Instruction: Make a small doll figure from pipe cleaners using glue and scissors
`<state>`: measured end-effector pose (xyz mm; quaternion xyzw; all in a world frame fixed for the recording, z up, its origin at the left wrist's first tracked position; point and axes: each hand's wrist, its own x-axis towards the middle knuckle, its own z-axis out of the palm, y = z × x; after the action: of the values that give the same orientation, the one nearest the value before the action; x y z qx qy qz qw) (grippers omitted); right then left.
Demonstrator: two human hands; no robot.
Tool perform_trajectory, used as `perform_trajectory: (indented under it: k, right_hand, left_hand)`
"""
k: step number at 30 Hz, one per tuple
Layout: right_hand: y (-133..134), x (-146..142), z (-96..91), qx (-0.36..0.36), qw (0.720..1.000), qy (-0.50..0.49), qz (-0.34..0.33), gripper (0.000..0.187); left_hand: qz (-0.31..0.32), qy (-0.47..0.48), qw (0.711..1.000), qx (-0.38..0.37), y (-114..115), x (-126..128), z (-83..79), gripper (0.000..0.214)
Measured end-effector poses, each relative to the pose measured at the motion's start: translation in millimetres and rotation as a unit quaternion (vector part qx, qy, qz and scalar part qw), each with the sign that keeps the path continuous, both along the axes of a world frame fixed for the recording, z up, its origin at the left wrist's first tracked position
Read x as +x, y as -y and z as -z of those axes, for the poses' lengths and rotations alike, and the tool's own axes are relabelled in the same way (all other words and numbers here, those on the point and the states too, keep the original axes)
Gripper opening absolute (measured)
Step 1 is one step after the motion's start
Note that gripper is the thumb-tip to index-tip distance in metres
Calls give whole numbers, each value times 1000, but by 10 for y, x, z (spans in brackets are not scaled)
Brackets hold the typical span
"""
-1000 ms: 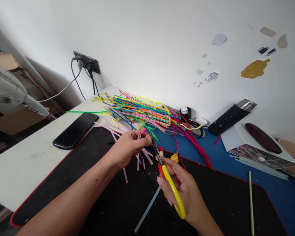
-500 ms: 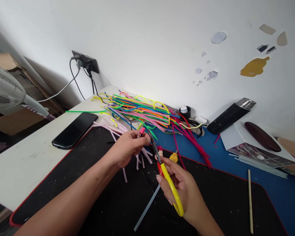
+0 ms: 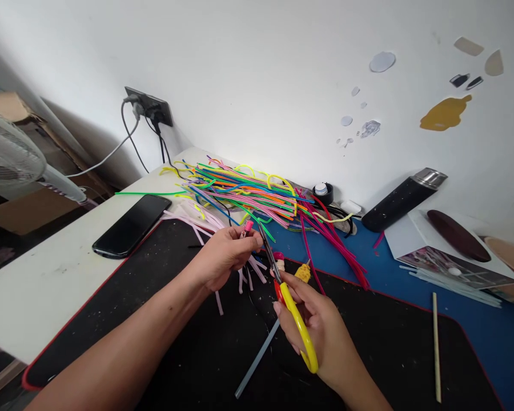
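My left hand (image 3: 231, 251) is closed around a small object with a pink end (image 3: 248, 226) and a shiny part below it; my fingers hide the rest. In my right hand (image 3: 312, 319) are scissors (image 3: 297, 322) with yellow and red handles. Their dark blades point up and away, with the tips beside my left thumb. Whether the blades touch anything there, I cannot tell. Pale pink pipe cleaners (image 3: 220, 302) lie under and behind my left hand. A translucent stick (image 3: 257, 361) rests on the black mat (image 3: 188, 365) below the scissors.
Many coloured pipe cleaners (image 3: 248, 191) are heaped by the wall, with magenta ones (image 3: 338, 248) to their right. A phone (image 3: 132, 225) lies left. A yellow-tipped item (image 3: 303, 272) is behind my right hand. A black flask (image 3: 400, 202) leans at right, near a thin wooden stick (image 3: 436, 348).
Both hands keep almost the same pose, with the scissors tips still by my left thumb. The whole view has shifted very slightly.
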<state>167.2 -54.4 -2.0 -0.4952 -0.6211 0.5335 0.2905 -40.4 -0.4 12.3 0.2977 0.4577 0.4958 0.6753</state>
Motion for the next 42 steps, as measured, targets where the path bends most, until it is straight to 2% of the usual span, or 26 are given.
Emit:
perform_trajectory:
  k: [10, 17, 22, 25, 28, 33, 42]
  right_hand:
    - [-1, -19, 55, 35, 999, -11, 8, 46]
    - [-31, 27, -35, -19, 999, -28, -6, 51]
    - [-9, 101, -3, -96, 993, -72, -20, 63]
    - [0, 107, -5, -115, 989, -92, -21, 67]
    - [-4, 63, -23, -105, 990, -92, -15, 69]
    - [-16, -20, 22, -102, 992, -75, 21, 51]
    - [-1, -21, 113, -52, 998, -22, 27, 55]
  left_hand:
    - [2, 5, 1000, -6, 13, 4, -18, 38]
    - [-1, 5, 1000, -4, 16, -6, -26, 34]
    - [-3, 2, 1000, 1, 18, -18, -32, 33]
    - [-3, -2, 1000, 3, 22, -18, -51, 33]
    - [-4, -7, 1000, 6, 28, -9, -65, 33]
    - [9, -13, 1000, 16, 33, 8, -40, 36]
    - [23, -21, 999, 17, 22, 3, 2, 37]
